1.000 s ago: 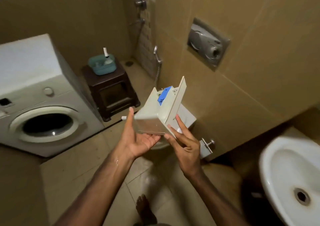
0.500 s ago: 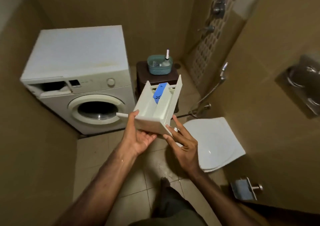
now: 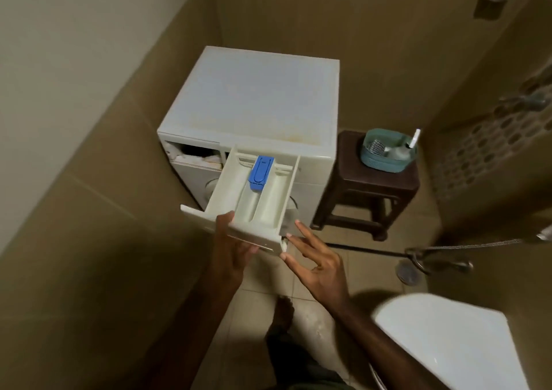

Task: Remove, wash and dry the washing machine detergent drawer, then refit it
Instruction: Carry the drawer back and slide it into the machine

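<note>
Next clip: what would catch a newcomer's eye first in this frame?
The white drawer with its blue insert, held mid-frame in front of the washer. The left hand grips its front panel while the right hand touches the panel's right end with straight fingers. Behind it, the empty slot gapes at the washer's top left, and a teal basket sits on a brown stool to the right.

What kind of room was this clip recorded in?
Most likely a small home bathroom that also houses the laundry. A front-loading washing machine stands in a tiled corner, a closed toilet lid shows at lower right, and a floor drain lies beside a metal spray hose.
</note>
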Demonstrator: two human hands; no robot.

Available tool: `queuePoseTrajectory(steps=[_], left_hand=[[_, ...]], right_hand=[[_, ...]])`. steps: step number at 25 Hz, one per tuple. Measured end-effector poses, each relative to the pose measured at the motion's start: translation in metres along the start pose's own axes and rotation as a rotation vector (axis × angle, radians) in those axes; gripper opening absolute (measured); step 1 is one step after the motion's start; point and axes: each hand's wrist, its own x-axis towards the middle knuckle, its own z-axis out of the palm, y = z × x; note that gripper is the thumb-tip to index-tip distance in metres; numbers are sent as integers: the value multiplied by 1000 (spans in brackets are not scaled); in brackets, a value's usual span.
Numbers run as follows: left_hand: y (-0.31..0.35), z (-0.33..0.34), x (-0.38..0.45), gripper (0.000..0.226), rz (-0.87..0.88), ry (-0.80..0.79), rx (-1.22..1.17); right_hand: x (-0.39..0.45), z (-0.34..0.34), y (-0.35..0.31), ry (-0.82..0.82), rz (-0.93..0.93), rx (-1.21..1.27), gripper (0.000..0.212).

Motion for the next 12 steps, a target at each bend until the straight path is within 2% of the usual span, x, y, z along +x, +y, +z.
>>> queuePoseTrajectory(steps=[5, 8, 12], left_hand=[[50, -48, 60, 59, 116, 120, -101], [73, -79, 86, 81, 95, 243, -129], [91, -109, 126, 90, 86, 362, -128]], right_hand=[[92, 51, 26, -93, -94, 5, 38], [155, 85, 32, -112, -137, -42, 34], [245, 133, 31, -72, -90, -95, 28]])
